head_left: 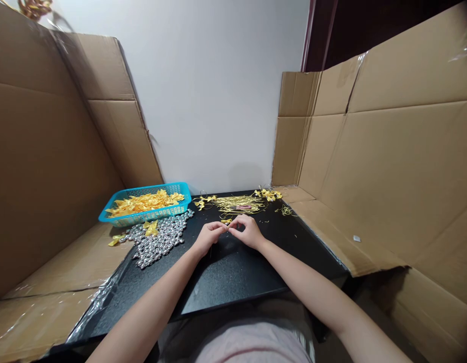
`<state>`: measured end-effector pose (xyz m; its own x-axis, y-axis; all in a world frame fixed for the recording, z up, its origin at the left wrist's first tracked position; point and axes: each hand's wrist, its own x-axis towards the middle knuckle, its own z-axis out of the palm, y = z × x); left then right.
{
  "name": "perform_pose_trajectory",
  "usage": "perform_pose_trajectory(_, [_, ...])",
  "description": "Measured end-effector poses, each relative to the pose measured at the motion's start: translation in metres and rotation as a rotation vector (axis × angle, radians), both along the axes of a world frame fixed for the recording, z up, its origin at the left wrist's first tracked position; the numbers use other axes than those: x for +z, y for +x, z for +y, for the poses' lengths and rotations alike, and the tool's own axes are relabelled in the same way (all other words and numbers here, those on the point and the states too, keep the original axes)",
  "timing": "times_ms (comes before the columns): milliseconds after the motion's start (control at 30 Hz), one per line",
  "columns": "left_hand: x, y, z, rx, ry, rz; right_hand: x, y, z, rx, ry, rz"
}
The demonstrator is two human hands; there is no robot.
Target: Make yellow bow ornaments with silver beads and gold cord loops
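Observation:
Over the middle of the black table, my left hand (209,237) and my right hand (248,232) meet fingertip to fingertip, both closed in a pinch. A small yellow ribbon bow (226,221) shows just beyond the pinched fingers, and its hold is partly hidden by them. Below my left hand a thin strand seems to hang, too fine to make out well. Beyond the hands lies a spread of gold cords (237,202) with a small pink object (244,207) on top. Silver beads (161,239) cover the table to the left, with a few yellow bows (151,228) on them.
A blue basket (105,218) full of yellow ribbon bows stands at the back left. More bows with cord (269,194) lie at the back right, beside a loose cord tangle (286,210). Cardboard walls (388,151) flank the black table (225,282) on both sides.

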<state>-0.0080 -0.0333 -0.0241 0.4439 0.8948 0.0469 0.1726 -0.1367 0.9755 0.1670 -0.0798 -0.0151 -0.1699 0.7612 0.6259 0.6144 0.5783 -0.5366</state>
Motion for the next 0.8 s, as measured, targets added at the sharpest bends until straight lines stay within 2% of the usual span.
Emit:
perform_pose_trajectory(333, [0.002,-0.0008,-0.0034,0.034,0.041,0.031,-0.0032,0.0029,0.0024,-0.042,0.027,-0.062])
perform_pose_trajectory(800, [0.0014,0.0005,-0.0016,0.043,0.029,0.027,0.0017,0.0088,0.0049,-0.104,0.139,-0.05])
